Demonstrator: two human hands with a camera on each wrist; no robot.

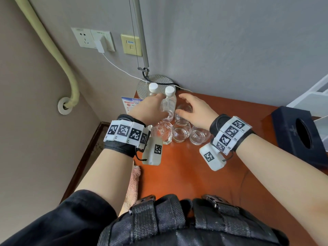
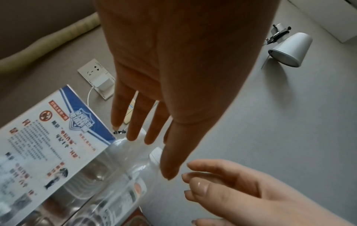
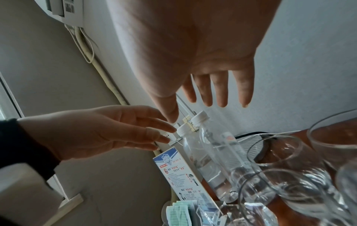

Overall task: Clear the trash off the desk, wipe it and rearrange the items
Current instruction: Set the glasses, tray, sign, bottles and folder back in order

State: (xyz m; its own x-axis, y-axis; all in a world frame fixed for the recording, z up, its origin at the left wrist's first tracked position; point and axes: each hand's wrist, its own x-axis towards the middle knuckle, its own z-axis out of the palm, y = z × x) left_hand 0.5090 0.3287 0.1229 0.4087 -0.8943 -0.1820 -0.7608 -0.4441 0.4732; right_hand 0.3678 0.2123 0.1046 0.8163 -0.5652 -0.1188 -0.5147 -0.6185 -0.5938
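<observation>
Orange-brown desk (image 1: 186, 167) held two upright water bottles (image 1: 168, 105) at its back-left corner. Your left hand (image 1: 149, 108), fingers straight and holding nothing, hovered beside them; your right hand (image 1: 197, 110), equally released, hovered over the glasses (image 1: 181, 133), farther off.

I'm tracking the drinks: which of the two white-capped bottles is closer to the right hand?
The bottle on the right, standing nearer the glasses; the other bottle stands behind the left hand, on the lamp base.
</observation>
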